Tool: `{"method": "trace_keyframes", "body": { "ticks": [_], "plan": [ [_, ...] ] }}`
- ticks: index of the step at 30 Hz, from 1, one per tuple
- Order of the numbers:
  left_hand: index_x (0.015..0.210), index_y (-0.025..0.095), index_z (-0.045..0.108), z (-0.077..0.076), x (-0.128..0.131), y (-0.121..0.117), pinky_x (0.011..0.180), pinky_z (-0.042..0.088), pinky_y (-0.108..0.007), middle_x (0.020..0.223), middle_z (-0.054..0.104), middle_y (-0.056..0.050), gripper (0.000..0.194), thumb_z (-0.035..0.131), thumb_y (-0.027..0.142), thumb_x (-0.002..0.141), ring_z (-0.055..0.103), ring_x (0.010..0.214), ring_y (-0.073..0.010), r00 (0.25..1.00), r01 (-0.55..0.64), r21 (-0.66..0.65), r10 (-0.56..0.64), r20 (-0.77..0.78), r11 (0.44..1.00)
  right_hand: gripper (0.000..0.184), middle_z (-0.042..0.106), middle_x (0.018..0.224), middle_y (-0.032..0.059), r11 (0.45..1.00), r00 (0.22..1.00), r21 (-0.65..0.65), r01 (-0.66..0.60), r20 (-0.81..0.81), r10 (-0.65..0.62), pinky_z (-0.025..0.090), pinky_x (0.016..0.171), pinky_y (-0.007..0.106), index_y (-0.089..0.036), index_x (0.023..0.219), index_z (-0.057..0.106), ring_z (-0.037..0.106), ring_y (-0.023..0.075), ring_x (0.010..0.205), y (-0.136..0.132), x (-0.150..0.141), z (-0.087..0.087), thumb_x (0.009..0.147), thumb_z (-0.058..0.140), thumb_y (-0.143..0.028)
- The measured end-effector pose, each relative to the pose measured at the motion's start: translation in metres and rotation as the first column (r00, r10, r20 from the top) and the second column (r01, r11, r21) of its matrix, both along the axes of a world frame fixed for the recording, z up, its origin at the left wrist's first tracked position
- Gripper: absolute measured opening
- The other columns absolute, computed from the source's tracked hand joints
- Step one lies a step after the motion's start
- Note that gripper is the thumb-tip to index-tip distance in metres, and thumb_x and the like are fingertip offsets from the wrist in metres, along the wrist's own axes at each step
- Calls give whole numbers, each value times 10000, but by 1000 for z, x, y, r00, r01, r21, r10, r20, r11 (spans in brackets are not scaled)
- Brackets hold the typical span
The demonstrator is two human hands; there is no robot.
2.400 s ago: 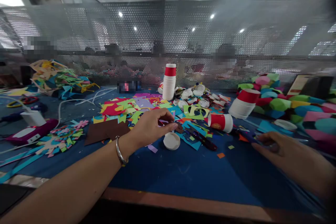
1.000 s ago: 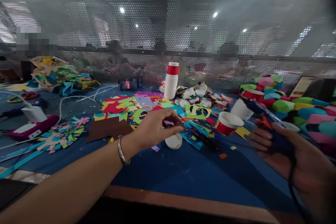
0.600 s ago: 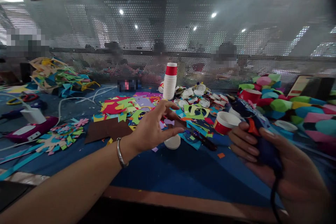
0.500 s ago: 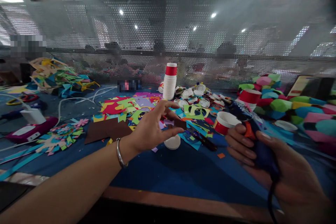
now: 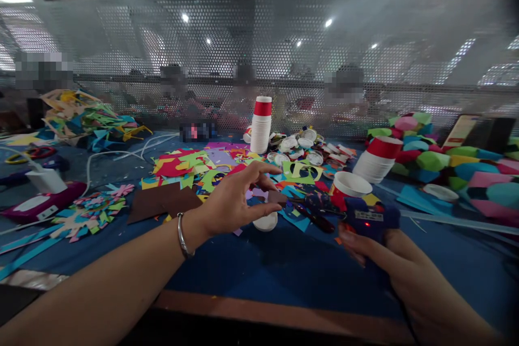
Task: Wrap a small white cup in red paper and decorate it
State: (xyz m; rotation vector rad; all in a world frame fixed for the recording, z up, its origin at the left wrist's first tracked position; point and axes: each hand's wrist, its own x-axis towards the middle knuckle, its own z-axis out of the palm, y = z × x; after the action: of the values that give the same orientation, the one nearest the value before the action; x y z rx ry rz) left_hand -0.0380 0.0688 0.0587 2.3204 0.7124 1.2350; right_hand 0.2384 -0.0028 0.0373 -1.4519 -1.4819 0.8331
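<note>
Between the thumb and fingers of my left hand is a small brown paper piece, held above the table. My right hand is wrapped round a dark blue hot glue gun with a small red light lit. Its nozzle points left and comes close to the brown piece; whether they touch I cannot tell. A clear glue stick sticks out of the gun's back. Below my left fingers lies a white round lid or cup. Dark-handled scissors rest partly behind the gun.
Brown paper sheets and coloured scraps lie left of centre. A tall paper cup stack stands behind, a tilted stack at right near a red-white cup. A purple power strip with cables sits left.
My right hand has turned and swung the glue gun level, bringing its nozzle left toward the brown piece. My left hand stays nearly still, still pinching the piece.
</note>
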Motion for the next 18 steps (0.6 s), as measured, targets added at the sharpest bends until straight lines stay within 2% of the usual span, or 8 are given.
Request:
{"method": "trace_keyframes", "body": {
  "ticks": [3,7,10,13,18],
  "plan": [
    [1264,249,484,-1,0,0,903,518,-321,1010,660,-32,543,745,315,792,644,964,-163,999,20,0,-20,-34,1000,410,545,576,-5,998,993,29,-51,106,47,404,539,265,-212,536,518,484,154,572,1,0,0,761,669,-519],
    [1265,251,488,-2,1,1,894,518,-318,1016,668,-33,543,745,330,793,646,959,-162,998,22,-1,-22,-61,1000,406,564,522,7,994,984,109,-23,180,3,480,671,303,-230,474,529,564,205,650,2,-1,-1,759,666,-485],
    [1255,251,494,-1,1,1,887,518,-320,1012,674,-31,533,746,327,791,648,950,-162,997,19,-2,-19,-71,1000,313,679,646,34,986,980,167,-21,197,-12,507,775,342,-231,576,660,620,245,760,2,-1,-3,764,665,-481],
    [1246,243,500,-1,1,0,891,515,-321,1010,679,-33,518,743,321,795,651,951,-163,996,20,-5,-21,-81,1000,296,733,772,53,977,970,212,-27,242,-26,521,774,356,-219,700,739,637,249,779,1,-1,-5,795,626,-476],
    [1239,234,504,1,1,-2,884,519,-325,1006,689,-40,494,730,317,808,658,964,-172,996,21,-10,-22,-88,1000,324,752,867,62,985,936,170,-36,351,-26,539,769,372,-231,800,784,668,277,831,4,5,-11,804,598,-495]
  ]
}}
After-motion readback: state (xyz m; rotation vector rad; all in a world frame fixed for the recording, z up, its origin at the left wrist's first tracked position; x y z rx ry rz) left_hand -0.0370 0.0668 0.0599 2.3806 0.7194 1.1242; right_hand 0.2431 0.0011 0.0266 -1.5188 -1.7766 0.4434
